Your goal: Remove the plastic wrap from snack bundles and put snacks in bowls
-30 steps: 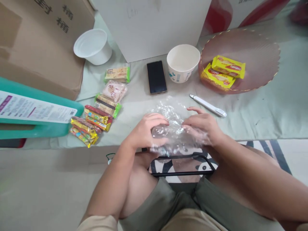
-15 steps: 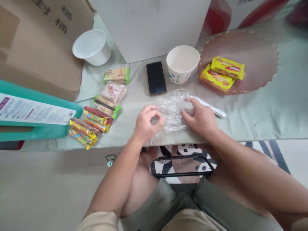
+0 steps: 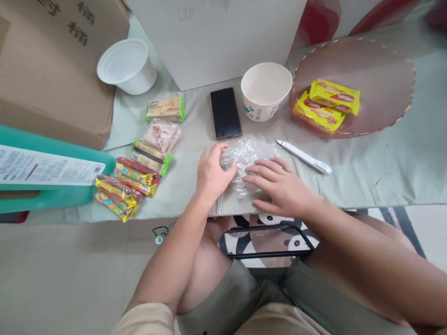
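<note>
Centre of the frame, crumpled clear plastic film (image 3: 249, 152) on pale green cloth (image 3: 183, 188)! The left hand (image 3: 212, 176) cups its left edge, thumb and fingers apart; the right hand (image 3: 280, 187), fingers spread, is over its lower right, slim white cutter (image 3: 303, 157) right of centre.

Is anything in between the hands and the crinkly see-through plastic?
Nothing that I can see. The left hand curves at the left edge of the plastic, and the right hand spreads over its right side. The phone lies beyond it and the white pen-like tool off to the right.
</note>
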`<action>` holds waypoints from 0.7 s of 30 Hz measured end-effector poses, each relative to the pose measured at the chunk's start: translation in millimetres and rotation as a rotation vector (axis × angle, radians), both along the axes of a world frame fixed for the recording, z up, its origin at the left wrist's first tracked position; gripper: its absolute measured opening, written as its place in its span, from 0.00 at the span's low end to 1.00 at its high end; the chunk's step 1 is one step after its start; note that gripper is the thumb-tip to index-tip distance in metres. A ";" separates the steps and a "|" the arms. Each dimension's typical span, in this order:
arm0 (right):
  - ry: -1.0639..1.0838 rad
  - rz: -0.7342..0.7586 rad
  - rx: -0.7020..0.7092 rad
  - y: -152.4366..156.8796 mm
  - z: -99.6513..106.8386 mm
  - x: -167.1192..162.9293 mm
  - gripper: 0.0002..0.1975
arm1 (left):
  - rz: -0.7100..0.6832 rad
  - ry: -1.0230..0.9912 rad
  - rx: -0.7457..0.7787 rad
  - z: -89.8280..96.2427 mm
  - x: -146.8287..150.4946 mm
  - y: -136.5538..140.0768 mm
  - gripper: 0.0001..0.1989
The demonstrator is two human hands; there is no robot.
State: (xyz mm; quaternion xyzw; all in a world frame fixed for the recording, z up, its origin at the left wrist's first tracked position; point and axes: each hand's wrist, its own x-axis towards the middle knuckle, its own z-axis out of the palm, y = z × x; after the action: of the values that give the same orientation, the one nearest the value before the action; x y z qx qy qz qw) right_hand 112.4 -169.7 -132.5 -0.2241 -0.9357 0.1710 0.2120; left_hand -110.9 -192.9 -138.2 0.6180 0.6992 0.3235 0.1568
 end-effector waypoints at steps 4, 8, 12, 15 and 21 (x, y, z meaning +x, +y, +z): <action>0.012 -0.097 -0.098 4.0 3.8 2.0 0.10 | -0.069 -0.031 0.262 2.3 -8.4 -1.0 0.19; 0.211 -0.170 -0.438 2.5 21.4 7.7 0.10 | -0.389 -0.165 0.318 12.2 -4.4 -8.5 0.30; 0.415 -0.310 -0.886 1.5 26.5 9.2 0.10 | -0.460 -0.494 -0.126 17.4 13.8 -14.3 0.18; 0.697 -0.439 -1.060 8.8 16.1 9.9 0.16 | -0.167 -0.813 -0.295 17.8 22.7 -10.5 0.10; 0.777 -0.318 -1.195 17.0 2.8 1.7 0.31 | 0.043 -1.265 -0.276 19.1 17.4 2.0 0.16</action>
State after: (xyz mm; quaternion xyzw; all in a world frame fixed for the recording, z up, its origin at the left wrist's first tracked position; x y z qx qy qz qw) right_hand 114.1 -152.8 -129.7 -0.3579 -0.4959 0.6869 0.3927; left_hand -93.5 -190.8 -119.1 0.2678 0.5192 0.5354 0.6100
